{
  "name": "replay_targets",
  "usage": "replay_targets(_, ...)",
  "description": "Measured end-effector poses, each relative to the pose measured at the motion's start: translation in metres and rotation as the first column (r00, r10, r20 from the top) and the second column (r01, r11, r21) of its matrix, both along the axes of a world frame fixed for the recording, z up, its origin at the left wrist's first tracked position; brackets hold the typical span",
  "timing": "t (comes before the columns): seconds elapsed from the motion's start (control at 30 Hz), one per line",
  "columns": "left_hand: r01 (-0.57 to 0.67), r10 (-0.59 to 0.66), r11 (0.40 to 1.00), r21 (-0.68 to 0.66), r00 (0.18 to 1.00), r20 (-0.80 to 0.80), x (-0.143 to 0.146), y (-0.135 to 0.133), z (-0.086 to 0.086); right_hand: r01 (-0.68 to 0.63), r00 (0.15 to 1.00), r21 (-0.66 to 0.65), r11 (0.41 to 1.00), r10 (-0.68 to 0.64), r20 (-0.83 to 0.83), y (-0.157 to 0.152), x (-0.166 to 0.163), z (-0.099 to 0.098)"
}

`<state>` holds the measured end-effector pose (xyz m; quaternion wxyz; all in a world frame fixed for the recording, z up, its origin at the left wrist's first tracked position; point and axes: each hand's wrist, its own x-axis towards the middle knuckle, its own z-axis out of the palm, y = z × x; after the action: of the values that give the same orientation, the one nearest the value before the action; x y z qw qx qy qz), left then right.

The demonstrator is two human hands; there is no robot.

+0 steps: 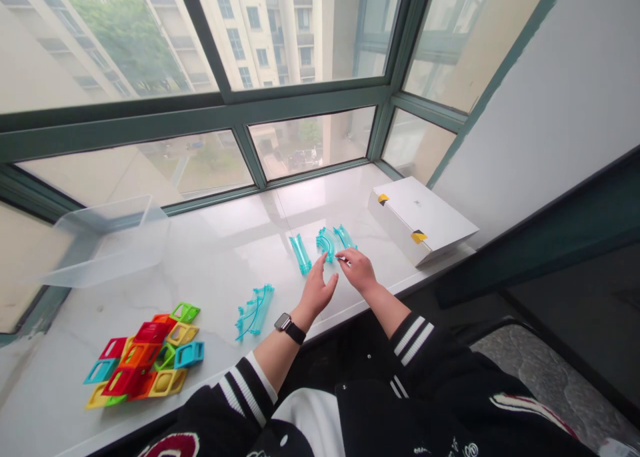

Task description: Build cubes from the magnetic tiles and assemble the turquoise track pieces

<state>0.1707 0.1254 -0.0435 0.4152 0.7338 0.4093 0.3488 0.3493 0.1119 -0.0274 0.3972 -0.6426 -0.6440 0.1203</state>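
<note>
My left hand (320,288) has its thumb spread from its fingers and holds nothing that I can see. Its fingertips are close to the lower end of a curved translucent teal plastic track piece (325,241). My right hand (357,269) is pinched at the fingertips, with a small bit of teal plastic showing there; its full shape is hidden. Behind that hand lies another teal piece (344,236), partly covered. A straight teal piece (301,254) lies left of the curved one. Nearer my left forearm is a group of teal pieces (255,312) with jagged edges.
A heap of colourful plastic building tiles (145,355) lies at the front left of the white countertop (210,257). Behind it stands a clear plastic bin (107,244). A white box (423,217) with yellow-black tabs is at the right. Windows line the back edge.
</note>
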Motion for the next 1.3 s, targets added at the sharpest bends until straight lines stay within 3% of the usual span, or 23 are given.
replay_targets(0.2, -0.050, 0.050, 0.984, -0.170, 0.999, -0.001, 0.013, 0.029, 0.000, 0.025, 0.998, -0.086, 0.996, -0.020, 0.054, 0.038, -0.003, -0.006)
replay_targets(0.43, -0.090, 0.091, 0.946, -0.312, 0.996, -0.012, 0.019, 0.040, -0.002, 0.053, 0.995, -0.140, 0.989, -0.041, 0.089, 0.045, -0.004, -0.019)
replay_targets(1.3, -0.091, 0.099, 0.944, -0.317, 0.995, 0.011, 0.020, 0.042, -0.014, 0.053, 0.991, -0.160, 0.986, -0.032, 0.134, 0.043, -0.006, -0.022)
